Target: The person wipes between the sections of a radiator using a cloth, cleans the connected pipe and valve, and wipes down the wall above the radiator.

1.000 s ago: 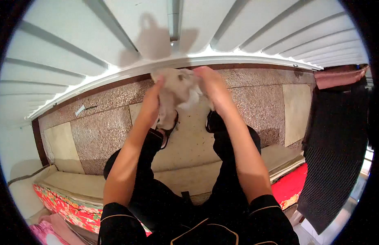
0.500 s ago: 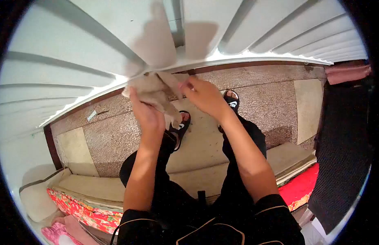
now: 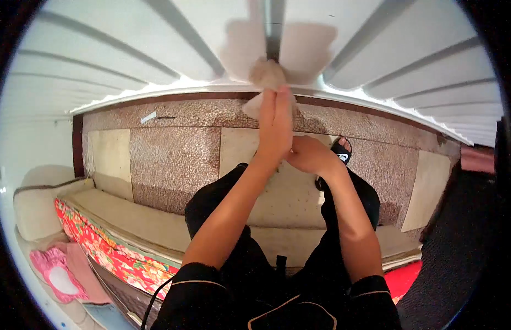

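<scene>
My left hand [image 3: 276, 126] reaches forward over the floor, fingers extended along a beige cloth [image 3: 268, 74] and closed on it. The cloth is bunched and blurred against the lower part of a white ribbed panel [image 3: 305, 44], by a dark groove. Part of it hangs below, beside the fingers. My right hand [image 3: 315, 155] is beside the left wrist, close to or touching it. Its fingers are bent inward and mostly hidden, so I cannot see what they hold.
Below the panel runs a pebble-patterned floor [image 3: 167, 148] with pale sections. A small white object [image 3: 148, 117] lies near the panel. A black sandal [image 3: 342, 151] is on my right foot. Red floral fabric [image 3: 112, 247] and a pink item [image 3: 57, 272] are at lower left; black textured material [image 3: 459, 236] is at right.
My left hand has moved right and forward, bringing the cloth to the panel's groove. The right hand has left the cloth and come back beside the left wrist. The view has shifted.
</scene>
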Available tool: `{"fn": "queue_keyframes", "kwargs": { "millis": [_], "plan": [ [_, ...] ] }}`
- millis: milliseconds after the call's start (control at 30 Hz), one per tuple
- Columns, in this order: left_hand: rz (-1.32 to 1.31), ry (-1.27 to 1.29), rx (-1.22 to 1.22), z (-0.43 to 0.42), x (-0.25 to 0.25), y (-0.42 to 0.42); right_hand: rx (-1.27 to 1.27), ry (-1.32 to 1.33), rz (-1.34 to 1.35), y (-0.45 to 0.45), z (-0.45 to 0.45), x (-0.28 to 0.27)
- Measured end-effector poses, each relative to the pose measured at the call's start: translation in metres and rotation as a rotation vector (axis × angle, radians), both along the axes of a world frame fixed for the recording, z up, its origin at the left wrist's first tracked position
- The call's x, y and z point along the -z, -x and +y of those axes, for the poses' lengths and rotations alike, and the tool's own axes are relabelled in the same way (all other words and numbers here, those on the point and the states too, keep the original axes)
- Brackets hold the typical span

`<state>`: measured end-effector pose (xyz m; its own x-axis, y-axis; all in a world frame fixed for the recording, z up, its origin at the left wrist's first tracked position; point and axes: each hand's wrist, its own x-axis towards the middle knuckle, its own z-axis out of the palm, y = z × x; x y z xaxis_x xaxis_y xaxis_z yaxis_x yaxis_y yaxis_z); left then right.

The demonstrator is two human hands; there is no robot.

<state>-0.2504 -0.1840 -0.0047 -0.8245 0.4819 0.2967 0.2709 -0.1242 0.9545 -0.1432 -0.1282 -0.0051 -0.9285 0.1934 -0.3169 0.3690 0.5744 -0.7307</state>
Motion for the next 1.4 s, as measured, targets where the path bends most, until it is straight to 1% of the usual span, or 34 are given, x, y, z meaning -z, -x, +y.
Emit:
{"fn": "queue_keyframes", "kwargs": {
  "millis": [33,100,133,200,267,300,367,400,467,500,567,600,667,700,733,767,800,867,900,967,1000,1067,1100,1133,1167,1200,1233,1267,1300,1333,1367,1400],
  "plan": [
    [0.005,0.09,0.054,0.002,0.005,0.006,-0.01,0.002,-0.046,0.001,-0.001,-0.004],
    [0.009,0.177,0.097,0.008,0.006,0.011,-0.03,-0.001,-0.089,0.003,-0.006,-0.004],
    [-0.104,0.18,0.121,0.013,0.004,0.01,-0.059,-0.035,-0.123,0.002,-0.008,0.0],
    [-0.214,0.172,0.139,0.016,-0.004,0.014,-0.094,-0.08,-0.152,0.003,-0.01,-0.003],
    [0.098,0.448,0.179,0.013,-0.03,0.022,-0.079,0.061,-0.153,0.004,-0.011,-0.011],
    [0.1,0.441,0.176,0.017,-0.027,0.02,-0.08,0.055,-0.152,0.003,-0.009,-0.009],
    [0.26,0.507,0.07,0.025,-0.019,0.017,-0.068,0.055,-0.061,0.002,-0.003,-0.001],
    [0.258,0.498,0.065,0.027,-0.02,0.018,-0.072,0.046,-0.062,0.0,-0.001,0.001],
    [0.032,0.336,0.145,0.029,-0.022,0.021,-0.012,-0.045,0.033,-0.005,-0.001,0.003],
    [0.031,0.328,0.139,0.032,-0.017,0.021,-0.017,-0.053,0.032,-0.004,0.0,0.001],
    [-0.027,0.111,0.153,0.036,-0.006,0.02,0.002,0.004,-0.054,-0.002,0.0,-0.003],
    [-0.027,0.111,0.147,0.035,-0.009,0.016,-0.004,0.005,-0.054,-0.004,0.0,0.001],
    [0.093,0.07,0.129,0.034,-0.016,0.009,-0.015,-0.047,-0.023,-0.006,0.001,0.016],
    [0.099,0.067,0.127,0.036,-0.024,0.007,-0.015,-0.05,-0.017,-0.004,-0.001,0.021],
    [0.194,-0.043,0.076,0.04,-0.036,0.004,0.02,-0.045,0.048,-0.004,-0.005,0.026],
    [0.234,-0.101,0.049,0.042,-0.036,0.004,0.056,-0.037,0.108,-0.004,-0.008,0.029],
    [0.275,-0.156,0.021,0.045,-0.036,0.005,0.054,-0.042,0.1,-0.002,-0.01,0.027],
    [0.345,-0.081,-0.093,0.052,-0.012,0.008,-0.003,0.1,-0.069,0.0,-0.014,0.014],
    [0.339,-0.091,-0.1,0.054,-0.003,0.0,-0.008,0.089,-0.075,-0.002,-0.015,0.007],
    [0.022,-0.263,-0.11,0.068,0.006,-0.011,-0.168,0.145,-0.072,-0.004,-0.012,0.0],
    [0.01,-0.271,-0.121,0.07,-0.006,-0.011,-0.176,0.137,-0.087,-0.011,-0.012,0.006],
    [0.254,-0.289,-0.211,0.068,-0.053,-0.01,-0.14,0.111,-0.052,-0.029,-0.009,0.038],
    [0.242,-0.299,-0.226,0.066,-0.068,-0.004,-0.151,0.1,-0.067,-0.034,-0.009,0.055],
    [0.279,-0.353,-0.129,0.061,-0.081,0.005,-0.159,0.092,0.084,-0.032,-0.013,0.065],
    [0.319,-0.41,-0.032,0.056,-0.089,0.012,-0.172,0.079,0.158,-0.034,-0.015,0.071],
    [0.319,-0.427,-0.048,0.052,-0.069,0.012,-0.184,0.064,0.231,-0.034,-0.017,0.07],
    [0.207,-0.297,-0.093,0.05,-0.033,0.008,-0.193,0.045,0.065,-0.028,-0.017,0.062],
    [0.095,-0.166,-0.133,0.051,-0.015,0.005,-0.215,0.058,0.057,-0.024,-0.016,0.049],
    [0.101,-0.182,-0.149,0.05,-0.027,0.002,-0.238,0.071,0.05,-0.02,-0.014,0.035],
    [0.051,-0.249,-0.124,0.046,-0.05,-0.001,-0.258,0.06,0.052,-0.024,-0.011,0.037],
    [0.002,-0.308,-0.079,0.042,-0.069,-0.002,-0.223,-0.026,0.154,-0.032,-0.013,0.044],
    [-0.002,-0.297,-0.069,0.043,-0.085,0.0,-0.196,-0.051,0.196,-0.036,-0.019,0.046]
  ]
}}
